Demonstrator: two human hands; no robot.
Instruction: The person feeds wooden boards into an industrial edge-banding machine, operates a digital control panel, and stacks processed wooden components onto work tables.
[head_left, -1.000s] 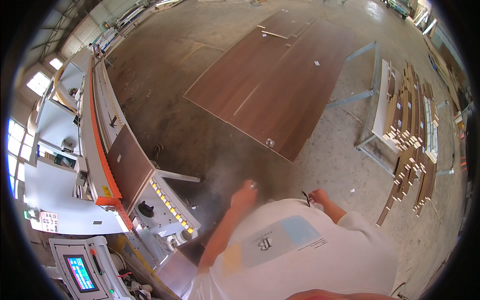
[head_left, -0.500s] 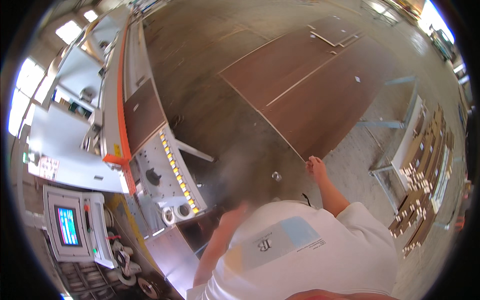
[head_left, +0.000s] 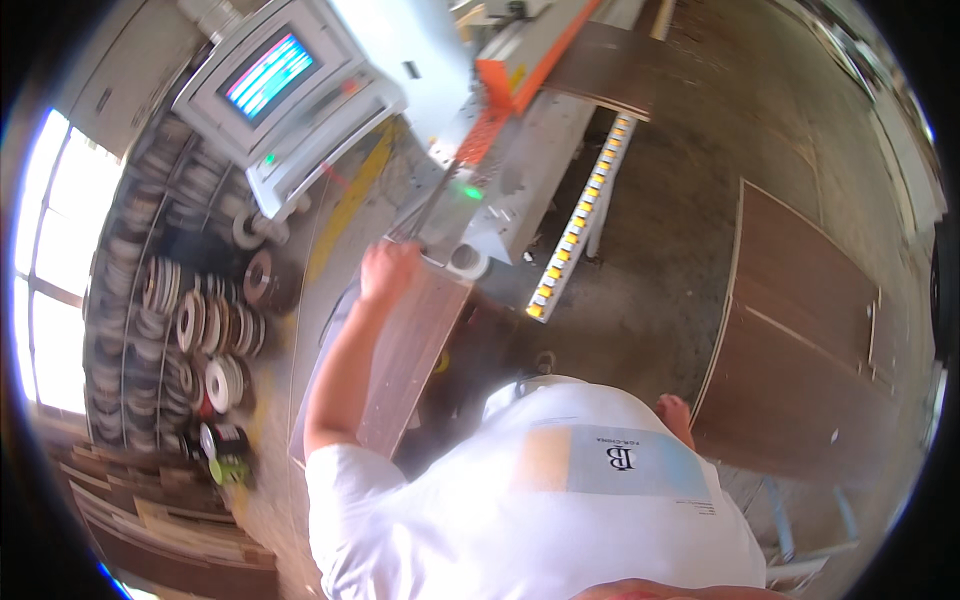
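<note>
Standing beside a long grey-and-orange machine (head_left: 545, 70), you extend your bare left hand (head_left: 390, 270), fingers curled narrow, at the far end of a brown wood-grain panel (head_left: 405, 345); blur means one cannot tell whether it grips anything. The panel lies to your left, near a white cylindrical roll (head_left: 468, 262). Your right hand (head_left: 675, 412), partly hidden by your white printed T-shirt (head_left: 560, 520), hangs near large brown boards (head_left: 800, 330) laid on the floor; its hold cannot be told. At left, a dark tiered storage rack (head_left: 126, 345) carries white, brown and grey rolls of strip (head_left: 228, 383), packed side by side. A black-and-green tub (head_left: 232, 470) stands below it, contents unclear. The grey concrete floor (head_left: 650, 300) bears a yellow painted stripe (head_left: 345, 210). Bright windows (head_left: 45, 250) light the workshop beyond the rack.
</note>
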